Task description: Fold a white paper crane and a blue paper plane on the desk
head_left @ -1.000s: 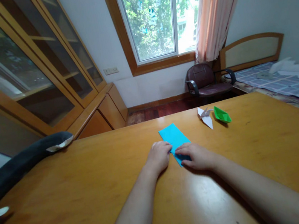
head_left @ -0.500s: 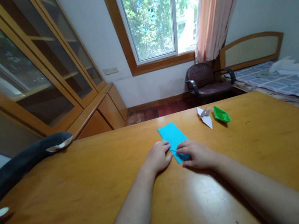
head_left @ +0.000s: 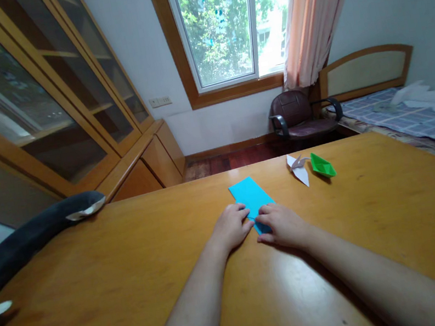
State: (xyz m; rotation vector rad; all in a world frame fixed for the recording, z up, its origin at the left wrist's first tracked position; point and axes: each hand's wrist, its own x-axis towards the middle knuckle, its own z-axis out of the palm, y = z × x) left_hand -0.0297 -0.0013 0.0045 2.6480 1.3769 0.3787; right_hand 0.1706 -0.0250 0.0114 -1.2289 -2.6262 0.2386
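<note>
A sheet of blue paper (head_left: 251,193), folded into a long rectangle, lies aslant on the wooden table. At its left edge my left hand (head_left: 233,227) has its fingers closed on the paper, thumb and fingertips near the lower end. My right hand (head_left: 282,224) grips the lower right part of the sheet, fingertips on top and thumb by the near corner. That near corner is mostly covered by my fingers, so its fold is hard to make out. Both hands are close together, almost touching.
A white paper crane (head_left: 297,169) and a green paper boat (head_left: 322,166) sit at the table's far right. Along the left edge lies a dark object with white parts (head_left: 29,236). Beyond the table (head_left: 134,266) stand a glass-door cabinet (head_left: 72,70), a chair (head_left: 297,116) and a bed (head_left: 420,106).
My right hand has slid slightly left along the paper's near end, its thumb now closer to my left hand. My left hand has shifted very little.
</note>
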